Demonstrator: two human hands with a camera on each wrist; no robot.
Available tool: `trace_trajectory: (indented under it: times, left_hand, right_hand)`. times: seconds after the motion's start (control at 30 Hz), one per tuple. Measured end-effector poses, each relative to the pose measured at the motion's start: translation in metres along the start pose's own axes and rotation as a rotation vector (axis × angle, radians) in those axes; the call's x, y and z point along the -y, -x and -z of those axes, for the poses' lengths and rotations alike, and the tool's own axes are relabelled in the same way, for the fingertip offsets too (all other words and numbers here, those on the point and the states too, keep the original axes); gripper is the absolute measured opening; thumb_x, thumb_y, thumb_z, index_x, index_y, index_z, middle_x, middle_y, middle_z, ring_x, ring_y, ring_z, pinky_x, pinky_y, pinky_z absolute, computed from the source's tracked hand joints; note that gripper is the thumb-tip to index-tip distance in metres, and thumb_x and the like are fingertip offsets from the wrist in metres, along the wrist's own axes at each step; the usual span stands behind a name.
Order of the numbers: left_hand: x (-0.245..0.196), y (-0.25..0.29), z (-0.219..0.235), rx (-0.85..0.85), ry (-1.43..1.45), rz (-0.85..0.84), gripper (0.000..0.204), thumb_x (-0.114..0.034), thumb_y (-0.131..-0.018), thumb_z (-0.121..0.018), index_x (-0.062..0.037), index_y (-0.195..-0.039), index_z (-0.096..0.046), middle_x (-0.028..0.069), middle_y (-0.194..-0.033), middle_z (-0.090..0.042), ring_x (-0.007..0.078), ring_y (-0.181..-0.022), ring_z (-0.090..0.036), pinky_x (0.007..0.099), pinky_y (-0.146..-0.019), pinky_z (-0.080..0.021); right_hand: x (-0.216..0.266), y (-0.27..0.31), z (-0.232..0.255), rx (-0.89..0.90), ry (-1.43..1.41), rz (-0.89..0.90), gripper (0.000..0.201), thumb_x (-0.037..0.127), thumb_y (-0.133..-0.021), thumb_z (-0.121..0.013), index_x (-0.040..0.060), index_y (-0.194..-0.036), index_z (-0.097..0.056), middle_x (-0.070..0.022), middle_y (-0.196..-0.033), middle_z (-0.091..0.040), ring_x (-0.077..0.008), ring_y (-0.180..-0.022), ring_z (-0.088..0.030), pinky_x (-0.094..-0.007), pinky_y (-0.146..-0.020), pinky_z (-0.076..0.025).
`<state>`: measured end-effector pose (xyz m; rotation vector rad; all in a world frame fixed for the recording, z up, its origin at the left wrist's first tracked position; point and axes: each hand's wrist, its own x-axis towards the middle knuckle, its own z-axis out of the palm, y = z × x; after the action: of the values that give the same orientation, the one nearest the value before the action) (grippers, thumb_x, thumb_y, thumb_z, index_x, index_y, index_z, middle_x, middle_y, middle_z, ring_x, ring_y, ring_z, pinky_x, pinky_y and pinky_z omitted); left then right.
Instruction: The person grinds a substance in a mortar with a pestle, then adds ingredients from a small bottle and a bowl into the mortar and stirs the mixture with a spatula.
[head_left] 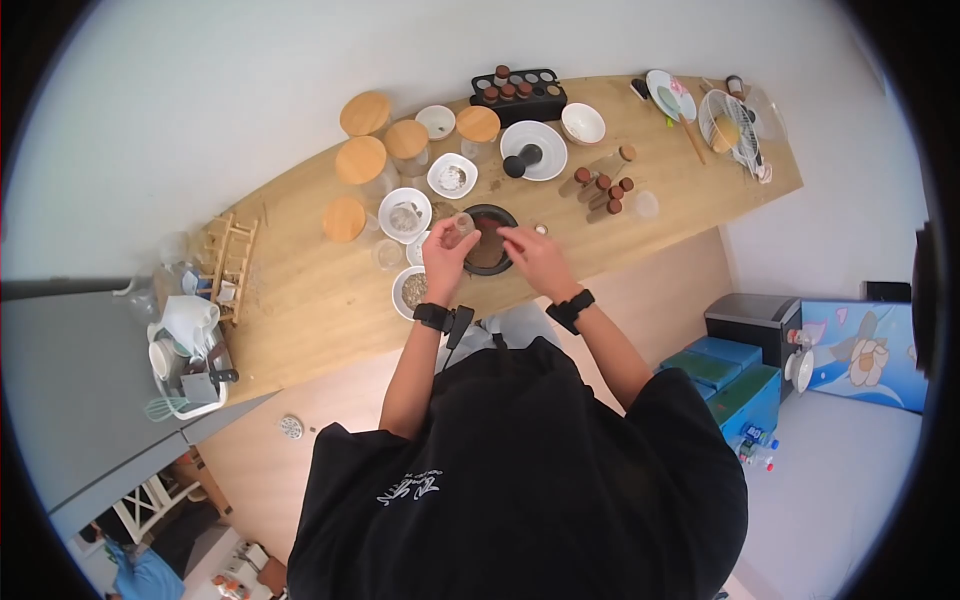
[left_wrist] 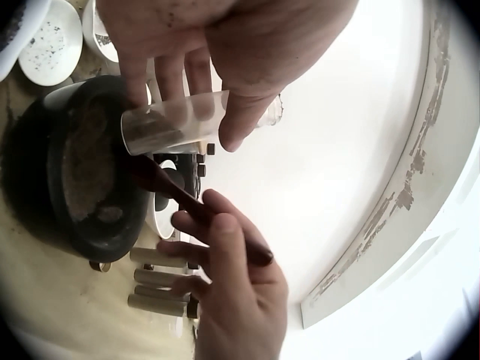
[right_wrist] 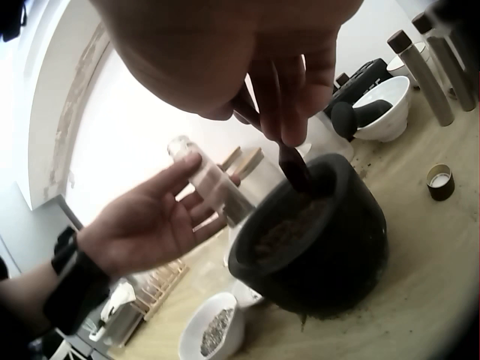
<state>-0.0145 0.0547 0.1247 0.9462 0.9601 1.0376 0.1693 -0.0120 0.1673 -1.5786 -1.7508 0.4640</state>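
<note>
My left hand (head_left: 447, 262) holds a clear glass tube (left_wrist: 176, 124) between thumb and fingers. The tube is tilted, its narrower neck pointing up and away from the black mortar (right_wrist: 337, 259) and its wide end close by the rim. A little greyish matter shows toward that wide end. Pinched in my right hand (head_left: 540, 262) is a dark reddish-brown spoon (left_wrist: 196, 210), its handle slanting down and its head at the mortar's opening. Brown powder (left_wrist: 86, 165) lies inside the mortar. A small dark cap (right_wrist: 441, 181) stands on the table beside it.
White bowls (head_left: 413, 232) and wooden-lidded jars (head_left: 362, 165) crowd the left. Behind stand a white mortar with a black pestle (head_left: 522, 160) and a black tube rack (head_left: 520, 105). Several capped tubes (head_left: 604, 200) lie to the right. A wooden rack (head_left: 232, 265) sits at the far left.
</note>
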Motion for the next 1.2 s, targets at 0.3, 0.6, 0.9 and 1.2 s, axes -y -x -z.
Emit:
trace_trajectory:
  times: [0.3,0.6,0.9,1.2]
  left_hand:
    - [-0.012,-0.001,0.016,-0.017,0.045,-0.103,0.035,0.004,-0.087,-0.076,-0.0016,-0.118,-0.062,0.0041,-0.112,-0.068,0.0121,-0.106,-0.062,0.0283,-0.091,-0.053]
    - [-0.008,0.013,0.026,-0.041,-0.041,-0.126,0.036,0.004,-0.087,-0.077,-0.0028,-0.118,-0.062,0.0031,-0.114,-0.067,0.0123,-0.109,-0.062,0.0297,-0.095,-0.052]
    - [0.002,0.022,0.032,-0.141,-0.036,-0.134,0.037,0.004,-0.087,-0.077,-0.0014,-0.120,-0.061,0.0043,-0.116,-0.067,0.0124,-0.111,-0.063,0.0321,-0.097,-0.053]
    - [0.003,0.031,0.037,-0.203,-0.072,-0.078,0.037,0.007,-0.086,-0.075,-0.0011,-0.119,-0.062,0.0051,-0.116,-0.067,0.0141,-0.111,-0.063,0.0316,-0.096,-0.054]
  right_hand:
    - [-0.011,0.024,0.017,0.187,0.089,0.263,0.029,0.014,-0.088,-0.071,0.0074,-0.116,-0.066,-0.0051,-0.102,-0.064,-0.0257,-0.093,-0.062,-0.0372,-0.081,-0.053]
    - [-0.031,0.049,0.003,0.212,0.262,0.383,0.027,0.007,-0.087,-0.071,0.0039,-0.114,-0.066,-0.0069,-0.094,-0.064,-0.0250,-0.089,-0.063,-0.0386,-0.077,-0.053]
    - [-0.020,0.084,-0.063,-0.221,-0.794,-0.467,0.030,0.018,-0.105,-0.059,-0.0034,-0.126,-0.063,-0.0072,-0.095,-0.069,-0.0144,-0.081,-0.066,-0.0283,-0.076,-0.054]
    - [-0.028,0.059,-0.085,-0.433,-1.155,-0.865,0.039,0.032,-0.109,-0.052,-0.0019,-0.124,-0.063,-0.0059,-0.091,-0.069,-0.0127,-0.077,-0.065,-0.0264,-0.070,-0.053]
